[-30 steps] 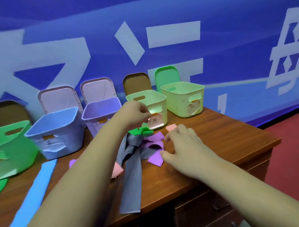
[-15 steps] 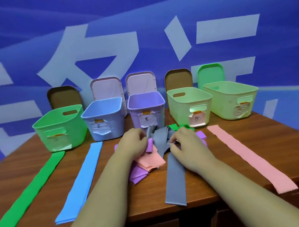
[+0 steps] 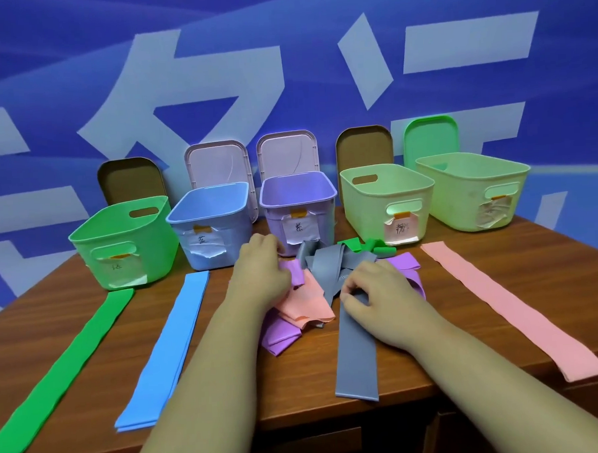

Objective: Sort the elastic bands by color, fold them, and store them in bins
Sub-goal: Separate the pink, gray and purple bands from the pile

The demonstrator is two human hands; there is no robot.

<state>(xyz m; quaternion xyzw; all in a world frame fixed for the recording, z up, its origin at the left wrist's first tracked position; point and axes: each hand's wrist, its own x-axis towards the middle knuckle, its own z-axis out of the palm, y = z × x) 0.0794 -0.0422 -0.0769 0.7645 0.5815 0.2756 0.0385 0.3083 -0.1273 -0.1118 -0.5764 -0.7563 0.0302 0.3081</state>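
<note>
Both my hands are close but apart on the tangled pile in front of the purple bin, my right hand pinching the grey band, left hand curled on top (can't tell if it's gripping anything).

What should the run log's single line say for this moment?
stage: sorting | left hand: grips purple band | right hand: pinches grey band | laid flat: green band, blue band, pink band

wooden table | five bins | flat bands | tangled band pile
</note>
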